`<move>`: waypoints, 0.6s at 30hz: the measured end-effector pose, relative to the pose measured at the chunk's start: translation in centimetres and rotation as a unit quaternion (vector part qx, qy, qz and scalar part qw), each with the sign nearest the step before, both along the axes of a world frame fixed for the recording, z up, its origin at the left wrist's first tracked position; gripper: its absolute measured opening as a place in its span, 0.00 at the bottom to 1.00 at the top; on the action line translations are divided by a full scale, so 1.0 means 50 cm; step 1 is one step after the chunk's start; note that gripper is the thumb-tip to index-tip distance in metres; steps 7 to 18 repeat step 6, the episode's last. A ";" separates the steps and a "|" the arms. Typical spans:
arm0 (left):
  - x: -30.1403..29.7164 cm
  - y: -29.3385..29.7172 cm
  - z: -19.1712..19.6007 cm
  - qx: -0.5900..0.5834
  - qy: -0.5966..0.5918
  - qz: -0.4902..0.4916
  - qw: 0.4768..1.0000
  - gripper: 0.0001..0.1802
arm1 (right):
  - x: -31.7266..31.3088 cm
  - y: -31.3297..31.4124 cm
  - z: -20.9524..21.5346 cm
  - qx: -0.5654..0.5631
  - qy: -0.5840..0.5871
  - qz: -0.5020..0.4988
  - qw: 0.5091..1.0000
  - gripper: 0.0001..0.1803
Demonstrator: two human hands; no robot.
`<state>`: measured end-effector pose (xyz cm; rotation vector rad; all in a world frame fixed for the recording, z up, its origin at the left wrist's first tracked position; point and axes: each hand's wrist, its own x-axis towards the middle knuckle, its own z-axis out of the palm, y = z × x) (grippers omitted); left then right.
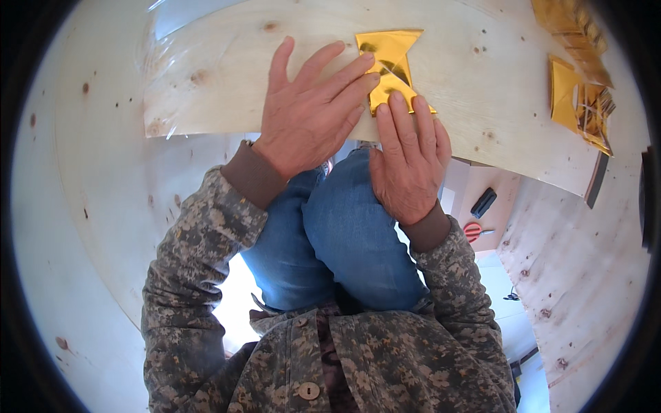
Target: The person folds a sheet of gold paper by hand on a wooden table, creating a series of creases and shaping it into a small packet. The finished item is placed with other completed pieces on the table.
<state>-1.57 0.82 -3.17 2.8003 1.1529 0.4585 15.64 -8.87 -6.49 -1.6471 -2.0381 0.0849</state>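
Observation:
A folded piece of shiny gold foil paper (pixel 390 48) lies flat on the pale wooden table (pixel 227 89) before me. Its shape narrows at the middle and widens at both ends. My left hand (pixel 310 110) has its fingers spread, with the fingertips resting on the paper's left edge. Fingers stretched out, my right hand (pixel 411 158) presses its fingertips on the paper's near end. Neither hand grips anything. Part of the paper is hidden under the fingers.
Folded gold paper pieces (pixel 582 103) lie in a pile at the table's right end. Clear plastic film (pixel 155 76) covers the left part. Below the tabletop on the right are a dark stapler-like object (pixel 484 202) and red-handled scissors (pixel 474 232). My knees (pixel 358 227) are under the near edge.

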 end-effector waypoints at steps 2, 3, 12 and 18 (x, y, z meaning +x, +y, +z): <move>-0.003 0.000 0.000 0.005 0.000 -0.005 1.000 0.20 | -0.005 0.000 0.002 0.004 -0.019 -0.012 1.000 0.33; -0.005 -0.001 0.001 0.008 -0.003 -0.008 1.000 0.20 | -0.006 -0.001 0.003 0.004 -0.020 -0.010 1.000 0.34; -0.010 -0.003 0.002 0.018 0.023 -0.017 0.999 0.22 | -0.007 -0.005 0.007 -0.003 -0.028 -0.007 1.000 0.38; -0.010 -0.003 0.002 0.018 0.023 -0.017 0.999 0.22 | -0.007 -0.005 0.007 -0.003 -0.028 -0.007 1.000 0.38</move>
